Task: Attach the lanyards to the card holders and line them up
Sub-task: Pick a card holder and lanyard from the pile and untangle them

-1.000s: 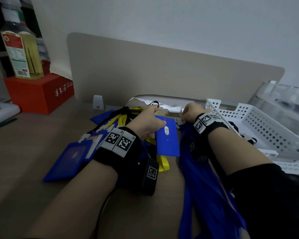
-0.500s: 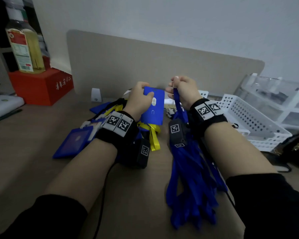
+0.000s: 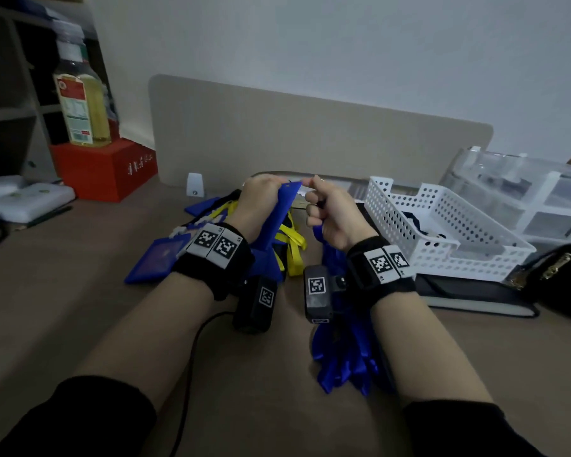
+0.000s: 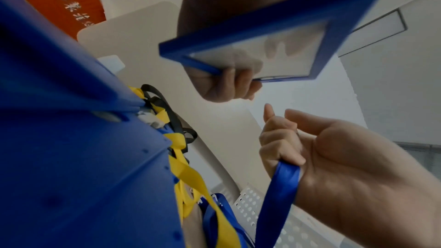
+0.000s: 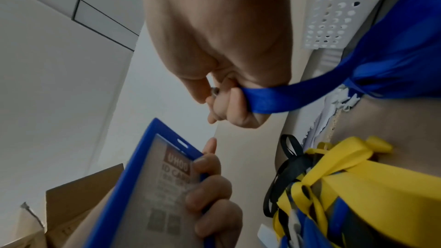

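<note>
My left hand (image 3: 263, 196) grips a blue card holder (image 3: 285, 209) by its long edge and holds it above the desk. In the right wrist view the blue card holder (image 5: 152, 186) shows a printed insert and a slot at its top. My right hand (image 3: 323, 211) is curled round the end of a blue lanyard (image 5: 286, 97), with a metal clip (image 5: 214, 90) between thumb and forefinger, close to the holder's top. The other blue lanyards (image 3: 343, 357) hang in a bunch under my right wrist. More blue holders (image 3: 162, 255) with yellow lanyards (image 3: 290, 245) lie piled behind my left wrist.
A white perforated basket (image 3: 442, 225) and a clear drawer unit (image 3: 524, 192) stand at the right, with a black notebook (image 3: 475, 300) and a black bag (image 3: 561, 275) in front. A red box (image 3: 106, 169) bearing a bottle (image 3: 80, 103) is at the back left. A beige divider (image 3: 310, 136) closes the back.
Both hands have risen from the pile. The left lifted the blue holder and turned it edge-on; the right raised the lanyard end and brought it next to the holder's top.
</note>
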